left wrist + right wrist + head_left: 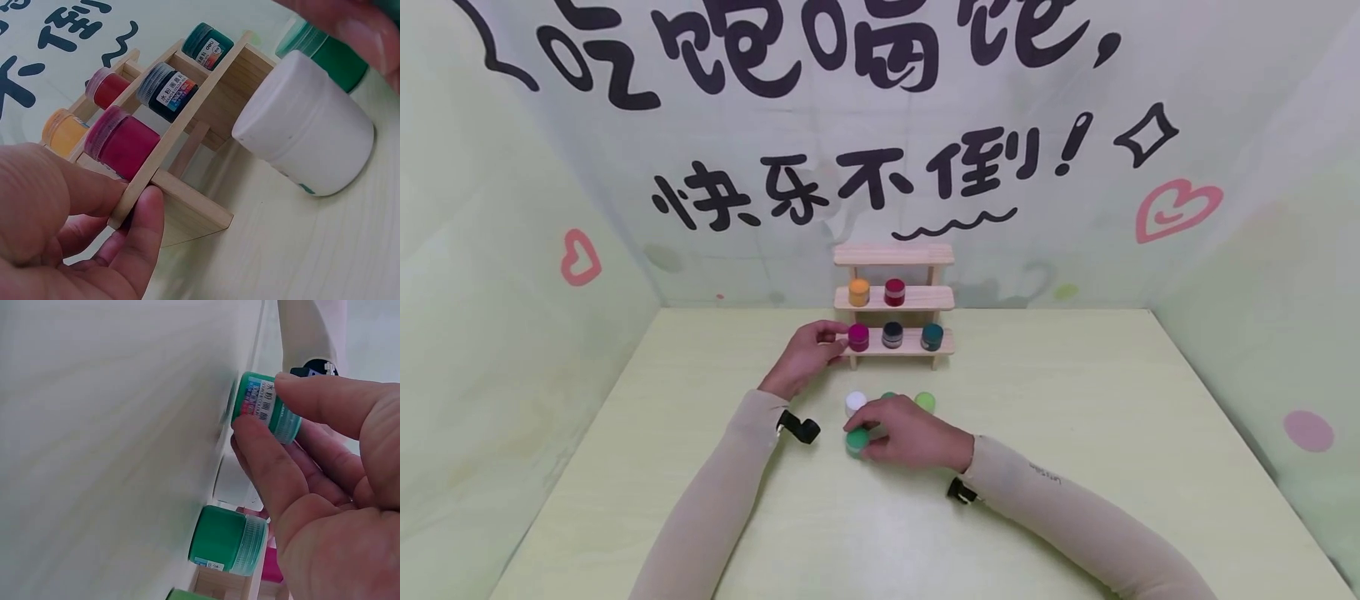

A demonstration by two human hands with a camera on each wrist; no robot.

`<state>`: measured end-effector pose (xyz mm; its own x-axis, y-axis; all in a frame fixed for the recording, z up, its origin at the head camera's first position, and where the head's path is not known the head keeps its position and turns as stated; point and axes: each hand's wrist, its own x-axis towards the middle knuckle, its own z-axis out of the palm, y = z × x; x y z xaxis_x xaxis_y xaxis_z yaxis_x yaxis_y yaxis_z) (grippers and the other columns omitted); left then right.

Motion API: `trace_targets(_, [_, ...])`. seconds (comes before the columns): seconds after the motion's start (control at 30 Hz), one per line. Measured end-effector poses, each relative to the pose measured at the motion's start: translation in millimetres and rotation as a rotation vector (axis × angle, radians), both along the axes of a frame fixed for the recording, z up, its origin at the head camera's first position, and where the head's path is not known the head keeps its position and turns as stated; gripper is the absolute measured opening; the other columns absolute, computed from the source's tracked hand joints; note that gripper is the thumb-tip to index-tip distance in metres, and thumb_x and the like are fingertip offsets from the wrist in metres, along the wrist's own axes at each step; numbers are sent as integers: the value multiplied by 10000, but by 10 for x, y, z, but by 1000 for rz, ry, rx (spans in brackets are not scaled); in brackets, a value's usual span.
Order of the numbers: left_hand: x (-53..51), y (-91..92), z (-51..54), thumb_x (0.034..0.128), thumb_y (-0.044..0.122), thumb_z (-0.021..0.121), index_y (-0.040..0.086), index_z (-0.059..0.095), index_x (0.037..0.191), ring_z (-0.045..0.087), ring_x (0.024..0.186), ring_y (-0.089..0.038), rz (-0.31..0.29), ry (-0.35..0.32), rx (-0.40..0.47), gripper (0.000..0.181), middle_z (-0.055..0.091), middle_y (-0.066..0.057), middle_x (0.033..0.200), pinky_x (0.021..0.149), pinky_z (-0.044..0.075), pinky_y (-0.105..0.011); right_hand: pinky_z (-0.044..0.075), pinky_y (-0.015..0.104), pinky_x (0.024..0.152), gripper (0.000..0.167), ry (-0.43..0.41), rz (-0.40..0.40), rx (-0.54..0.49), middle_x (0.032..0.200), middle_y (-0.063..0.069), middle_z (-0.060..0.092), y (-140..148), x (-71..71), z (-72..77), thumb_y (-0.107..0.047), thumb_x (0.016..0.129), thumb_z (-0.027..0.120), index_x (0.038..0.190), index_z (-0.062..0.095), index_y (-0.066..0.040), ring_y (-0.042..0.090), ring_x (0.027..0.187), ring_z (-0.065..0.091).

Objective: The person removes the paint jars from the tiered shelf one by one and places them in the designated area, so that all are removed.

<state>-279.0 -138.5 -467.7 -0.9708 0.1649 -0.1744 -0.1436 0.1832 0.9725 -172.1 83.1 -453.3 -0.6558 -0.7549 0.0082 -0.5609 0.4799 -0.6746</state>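
A small three-tier wooden rack (893, 254) stands at the back of the table. My left hand (805, 358) grips the left end of its lowest shelf, thumb and fingers round the board in the left wrist view, beside a magenta paint jar (122, 142). With thumb and fingers, my right hand (917, 433) pinches a green paint jar (259, 403) low over the table; whether it touches the top I cannot tell. Just behind it stand a white jar (306, 125), another green jar (219, 537) partly hidden by my right hand, and a light green jar (925, 402).
The lowest shelf also bears a black jar (892, 335) and a dark teal jar (932, 337). Above, an orange jar (859, 292) and a dark red jar (894, 292) sit on the middle shelf. A printed backdrop (760, 275) closes off the table's back and sides.
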Motion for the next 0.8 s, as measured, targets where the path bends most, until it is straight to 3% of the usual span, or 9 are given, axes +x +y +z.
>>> trace_targets(0.53, [-18, 12, 26, 1028, 71, 672, 29, 661, 1329, 556, 1019, -202, -6, 6, -15, 304, 462, -68, 1103, 974, 644, -350, 607, 185, 920, 308, -6, 2, -29, 1155, -50, 751, 37, -22, 12, -94, 936, 809, 1237, 746, -116, 23, 1032, 705])
trace_targets(0.7, [-3, 2, 30, 1031, 66, 663, 20, 652, 1331, 543, 1031, -212, -12, 0, -16, 304, 475, -85, 1127, 969, 644, -345, 625, 196, 921, 334, -107, -33, -115, 1209, 47, 756, 103, -30, 102, -109, 943, 801, 1263, 722, -53, 170, 1120, 733])
trace_targets(0.8, [-11, 2, 19, 1035, 70, 657, 27, 647, 1338, 552, 1040, -212, -18, -9, -17, 306, 491, -91, 1147, 957, 644, -328, 642, 256, 940, 352, -107, -46, -164, 1249, 102, 741, 159, -63, 162, -125, 947, 800, 1273, 708, -30, 262, 1146, 725])
